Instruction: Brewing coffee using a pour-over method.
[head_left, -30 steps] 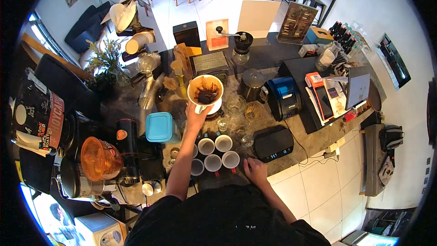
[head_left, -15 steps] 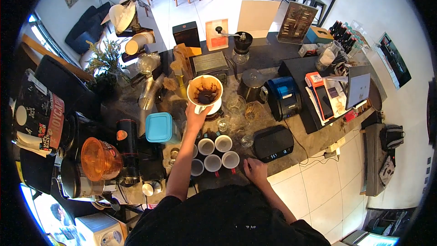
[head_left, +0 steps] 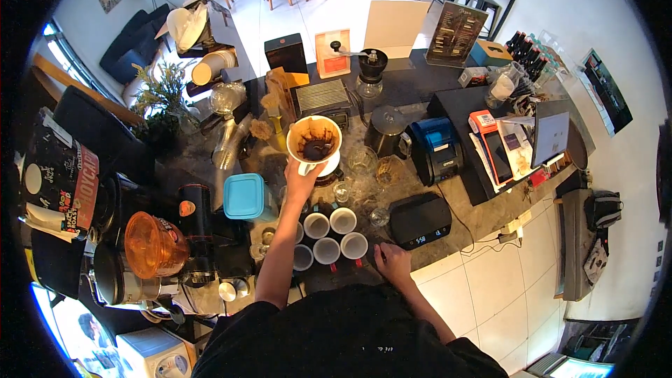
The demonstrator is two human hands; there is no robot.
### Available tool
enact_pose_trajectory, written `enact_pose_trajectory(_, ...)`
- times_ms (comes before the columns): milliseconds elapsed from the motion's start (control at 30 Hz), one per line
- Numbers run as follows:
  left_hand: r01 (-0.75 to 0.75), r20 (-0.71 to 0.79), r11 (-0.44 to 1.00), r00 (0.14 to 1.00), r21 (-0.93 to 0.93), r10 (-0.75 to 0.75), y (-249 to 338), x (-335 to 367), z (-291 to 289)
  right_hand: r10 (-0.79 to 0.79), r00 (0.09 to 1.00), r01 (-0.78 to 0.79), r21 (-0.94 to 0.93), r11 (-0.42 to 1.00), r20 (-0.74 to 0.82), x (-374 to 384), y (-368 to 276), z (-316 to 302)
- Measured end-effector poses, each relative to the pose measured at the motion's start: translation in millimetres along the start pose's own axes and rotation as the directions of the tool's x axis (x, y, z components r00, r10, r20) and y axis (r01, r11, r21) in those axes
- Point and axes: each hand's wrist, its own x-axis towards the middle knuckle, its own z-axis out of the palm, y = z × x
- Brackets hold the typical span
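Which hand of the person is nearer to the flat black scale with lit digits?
The right hand. It is close to the black scale, by its near left corner; the left hand is farther, well to the scale's left, holding the white cone-shaped dripper.

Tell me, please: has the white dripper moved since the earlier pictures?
No. Held by the left hand, the white dripper shows no visible shift against the blue-lidded container on the counter.

Left fingers (head_left: 292, 167) partly hidden by dripper (head_left: 308, 161)
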Motion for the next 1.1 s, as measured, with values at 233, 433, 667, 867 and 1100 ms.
enact_pose_trajectory(233,0.006,0.002,1.000,1.000,0.021,-0.006,-2.3,1.0,0.9,-0.002,1.000,0.001,-0.006,1.000,-0.006,-0.9,1.9,2.5)
enact_pose_trajectory(433,-0.012,0.010,1.000,1.000,0.005,0.012,-0.4,1.2,0.5,0.007,1.000,-0.006,0.014,1.000,-0.018,0.6,-0.8,-0.2)
enact_pose_trajectory(667,0.007,-0.007,1.000,1.000,0.014,-0.007,-4.2,1.2,0.6,-0.009,1.000,0.010,0.019,1.000,-0.020,0.5,-0.8,-0.1)
enact_pose_trajectory(867,0.004,0.010,0.999,1.000,0.038,-0.005,-2.7,0.8,0.5,-0.005,1.000,0.005,0.003,1.000,-0.004,-0.7,0.9,1.0)
enact_pose_trajectory(1100,0.012,0.016,0.999,1.000,0.044,-0.012,-4.7,1.3,0.4,-0.005,1.000,0.005,-0.002,1.000,0.007,0.1,1.0,0.4)
